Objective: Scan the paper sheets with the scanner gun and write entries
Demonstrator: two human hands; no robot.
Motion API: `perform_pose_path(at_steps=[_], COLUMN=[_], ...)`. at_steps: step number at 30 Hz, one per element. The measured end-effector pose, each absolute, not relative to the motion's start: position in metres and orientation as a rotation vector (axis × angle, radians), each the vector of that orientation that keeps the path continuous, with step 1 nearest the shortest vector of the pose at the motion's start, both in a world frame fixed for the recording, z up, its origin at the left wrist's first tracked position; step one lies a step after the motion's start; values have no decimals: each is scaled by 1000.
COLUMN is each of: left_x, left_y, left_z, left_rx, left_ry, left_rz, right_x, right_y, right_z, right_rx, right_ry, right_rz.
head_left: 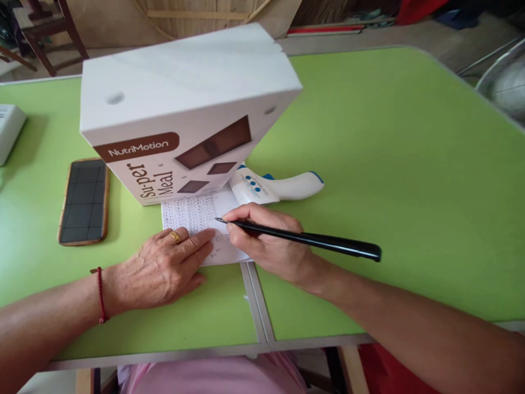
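A small sheet of white paper [227, 249] covered in handwriting lies on the green table, partly hidden by my hands and the box. My left hand [162, 268] rests flat on its lower left part, fingers stretched out, with a ring and a red cord bracelet. In my right hand [274, 241] is a black pen [320, 242], pinched near its tip, which points at the written lines. Just behind the paper stands a white box [192, 82] printed "NutriMotion Su-per Meal". A white and blue handheld device [279, 186], shaped like a forehead thermometer, lies against the paper's upper right.
A phone [84, 200] in a brown case lies left of the box. The corner of a white object [9, 131] shows at the table's left edge. A metal-edged seam runs through the green table [389, 164]. A wooden chair [53, 33] stands beyond it.
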State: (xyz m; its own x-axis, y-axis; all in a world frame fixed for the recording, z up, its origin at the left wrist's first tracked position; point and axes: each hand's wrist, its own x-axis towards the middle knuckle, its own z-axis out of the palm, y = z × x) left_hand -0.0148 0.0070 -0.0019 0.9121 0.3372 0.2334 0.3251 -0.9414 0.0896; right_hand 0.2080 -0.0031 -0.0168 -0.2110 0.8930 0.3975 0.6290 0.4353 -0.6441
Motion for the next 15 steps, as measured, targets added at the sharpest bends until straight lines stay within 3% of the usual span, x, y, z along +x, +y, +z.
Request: perform_pose_path(at_steps=[15], left_x=[-15], left_y=[7], left_z=[0], left_rx=[3022], left_ry=[523], left_rz=[345], right_x=[210], right_y=[-4], right_z=[-17], right_rx=[-1306], right_ry=[-1888], right_rz=[417])
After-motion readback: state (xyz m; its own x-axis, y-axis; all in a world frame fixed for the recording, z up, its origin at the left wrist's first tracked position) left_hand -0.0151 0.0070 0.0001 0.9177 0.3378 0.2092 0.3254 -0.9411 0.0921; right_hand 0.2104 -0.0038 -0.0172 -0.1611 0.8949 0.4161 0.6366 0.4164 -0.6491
